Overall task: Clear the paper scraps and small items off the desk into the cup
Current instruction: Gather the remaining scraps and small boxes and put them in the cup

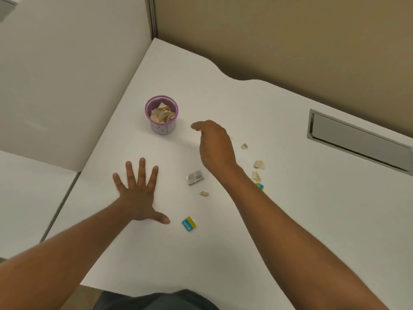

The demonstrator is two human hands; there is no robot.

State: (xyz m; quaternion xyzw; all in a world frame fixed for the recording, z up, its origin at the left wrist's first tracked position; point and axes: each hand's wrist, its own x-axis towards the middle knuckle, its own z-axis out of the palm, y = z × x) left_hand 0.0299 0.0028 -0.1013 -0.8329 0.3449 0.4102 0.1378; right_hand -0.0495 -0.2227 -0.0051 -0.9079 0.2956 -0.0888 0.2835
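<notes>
A purple-rimmed cup (161, 116) stands on the white desk (290, 209), with crumpled paper scraps inside it. My left hand (138, 193) lies flat on the desk, fingers spread, holding nothing. My right hand (213, 144) hovers just right of the cup, fingers curled downward; a small pale scrap seems pinched at its fingertips (194, 127), but blur hides it. On the desk lie a silver wrapper (194, 177), a blue-and-yellow packet (188, 223), and paper scraps (204, 193), (259, 164), (244, 146). A second blue-yellow item (259, 186) peeks from behind my right forearm.
A metal cable slot (357, 139) is set into the desk at the right. Beige partition walls (290, 41) close off the back and left. The desk's left edge (67, 198) drops to a lower surface.
</notes>
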